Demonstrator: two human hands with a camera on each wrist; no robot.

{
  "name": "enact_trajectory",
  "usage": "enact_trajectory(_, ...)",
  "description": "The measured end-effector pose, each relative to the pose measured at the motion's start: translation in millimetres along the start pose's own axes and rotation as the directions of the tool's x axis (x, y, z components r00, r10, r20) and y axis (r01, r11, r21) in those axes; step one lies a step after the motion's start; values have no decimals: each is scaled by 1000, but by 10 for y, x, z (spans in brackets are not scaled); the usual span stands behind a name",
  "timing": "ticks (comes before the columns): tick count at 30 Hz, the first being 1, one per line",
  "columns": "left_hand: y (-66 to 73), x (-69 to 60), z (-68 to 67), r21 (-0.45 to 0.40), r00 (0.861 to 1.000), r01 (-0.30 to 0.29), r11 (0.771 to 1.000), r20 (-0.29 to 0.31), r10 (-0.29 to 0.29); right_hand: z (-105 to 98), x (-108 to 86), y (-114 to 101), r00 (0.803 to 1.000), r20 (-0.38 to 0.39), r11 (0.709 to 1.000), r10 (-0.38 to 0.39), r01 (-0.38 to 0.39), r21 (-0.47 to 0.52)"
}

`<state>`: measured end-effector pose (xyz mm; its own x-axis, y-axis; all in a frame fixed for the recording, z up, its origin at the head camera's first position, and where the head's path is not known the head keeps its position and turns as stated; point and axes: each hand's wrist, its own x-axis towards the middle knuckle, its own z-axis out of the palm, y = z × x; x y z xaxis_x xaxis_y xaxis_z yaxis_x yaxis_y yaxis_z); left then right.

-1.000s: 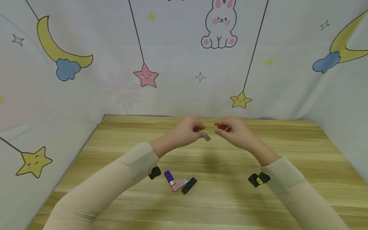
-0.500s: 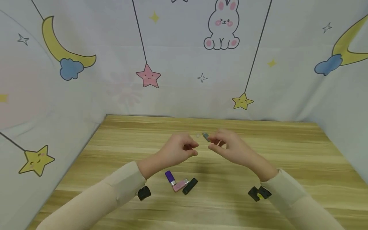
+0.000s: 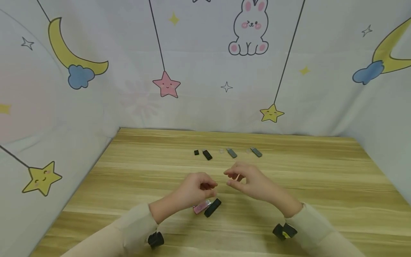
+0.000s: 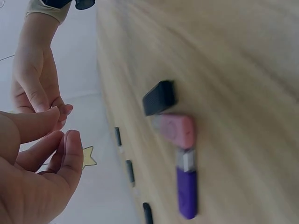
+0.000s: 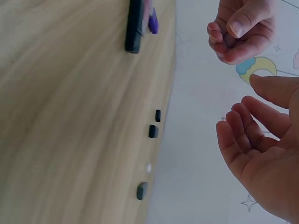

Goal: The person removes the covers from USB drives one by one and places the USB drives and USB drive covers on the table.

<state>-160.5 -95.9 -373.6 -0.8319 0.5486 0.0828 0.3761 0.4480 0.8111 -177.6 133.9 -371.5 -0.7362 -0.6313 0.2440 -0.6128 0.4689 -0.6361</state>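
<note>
My left hand (image 3: 197,191) hovers over the near group of USB sticks, fingers loosely bent and holding nothing. It hides the purple USB stick (image 4: 187,191) from the head view; the left wrist view shows it end to end with the pink USB stick (image 3: 201,207). Beside the pink one lies a black USB stick (image 3: 213,207). To the right, my right hand (image 3: 248,180) is in the air, also without anything in it, its thumb and fingers apart. A small gap separates the two hands.
Farther back on the wooden table (image 3: 308,178) runs a row: a black cap (image 3: 196,152), a black USB stick (image 3: 207,154), a clear cap (image 3: 221,151), a grey USB stick (image 3: 232,153), another clear cap (image 3: 248,151) and a second grey stick (image 3: 256,152). A printed curtain (image 3: 192,110) hangs behind.
Both hands have drawn back from the far row toward the near group, uncovering the row's sticks and caps. The left hand now covers the purple USB stick in the head view.
</note>
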Motion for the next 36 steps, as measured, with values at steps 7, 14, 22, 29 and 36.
enact_trajectory(7,-102,-126,104,-58,998,61,996,36,-59,153,-8,39,998,52,997,44,-47,56)
enact_trajectory(14,-179,-195,201,-2,996,86,996,32,-85,277,7,82,992,107,995,61,-69,69)
enact_trajectory(22,-239,-231,294,45,994,102,994,22,-103,410,35,163,982,179,997,53,-62,48)
enact_trajectory(29,-266,-256,318,89,993,112,990,18,-114,485,73,218,967,243,996,78,-87,28)
enact_trajectory(36,-254,-266,331,113,995,102,988,6,-103,504,117,212,954,293,998,59,-66,13)
